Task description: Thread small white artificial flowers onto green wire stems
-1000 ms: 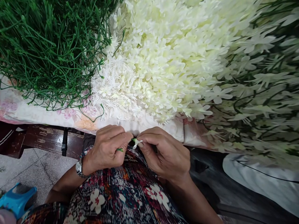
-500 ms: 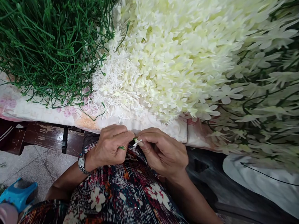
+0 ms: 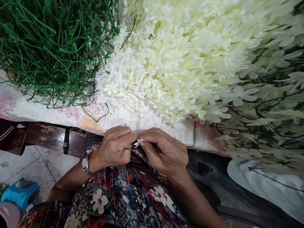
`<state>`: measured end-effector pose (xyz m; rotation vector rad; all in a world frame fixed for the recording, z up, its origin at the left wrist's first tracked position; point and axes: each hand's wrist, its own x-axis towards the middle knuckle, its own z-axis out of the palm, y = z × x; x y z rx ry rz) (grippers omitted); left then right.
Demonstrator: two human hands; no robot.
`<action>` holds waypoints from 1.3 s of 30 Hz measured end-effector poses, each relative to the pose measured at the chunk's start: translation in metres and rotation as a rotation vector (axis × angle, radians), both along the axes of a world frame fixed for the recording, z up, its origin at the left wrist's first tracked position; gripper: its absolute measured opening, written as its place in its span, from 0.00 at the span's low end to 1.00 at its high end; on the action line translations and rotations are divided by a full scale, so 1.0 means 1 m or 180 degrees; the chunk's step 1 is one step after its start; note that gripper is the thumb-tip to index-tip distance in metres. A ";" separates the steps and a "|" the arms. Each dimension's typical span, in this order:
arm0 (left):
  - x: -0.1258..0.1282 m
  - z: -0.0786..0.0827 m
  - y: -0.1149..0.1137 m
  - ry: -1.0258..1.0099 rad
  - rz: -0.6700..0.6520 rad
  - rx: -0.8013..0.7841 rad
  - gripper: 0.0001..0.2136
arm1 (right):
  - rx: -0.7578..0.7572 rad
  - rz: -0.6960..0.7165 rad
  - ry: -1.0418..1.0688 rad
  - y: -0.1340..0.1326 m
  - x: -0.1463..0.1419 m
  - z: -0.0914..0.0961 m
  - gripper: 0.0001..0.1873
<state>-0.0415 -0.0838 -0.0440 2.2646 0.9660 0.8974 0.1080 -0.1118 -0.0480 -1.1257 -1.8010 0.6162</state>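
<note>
White and tiny, a flower (image 3: 137, 143) sits pinched in the fingers of the right hand (image 3: 167, 152), just beside the left hand (image 3: 116, 145), whose fingers curl around a green stem (image 3: 127, 148); pale blossoms (image 3: 180, 66) heap beyond.

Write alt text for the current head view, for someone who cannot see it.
A person's left hand holding a green stem and right hand pinching a small white flower are close together by a flower-patterned cloth. On it lie a green stem pile and a heap of pale flowers.
</note>
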 end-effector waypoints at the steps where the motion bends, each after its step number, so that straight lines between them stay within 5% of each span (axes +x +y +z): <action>1: 0.000 0.000 0.000 0.0008 0.0016 -0.0013 0.10 | 0.0018 -0.0011 -0.0032 0.000 0.000 0.000 0.09; 11: -0.003 0.006 0.002 -0.0368 -0.0116 -0.0521 0.07 | 0.0280 -0.0108 -0.0039 0.000 0.005 0.000 0.15; 39: 0.001 -0.001 -0.001 -0.0472 0.0063 -0.0537 0.07 | 0.0620 -0.0182 -0.0422 -0.002 -0.001 -0.002 0.11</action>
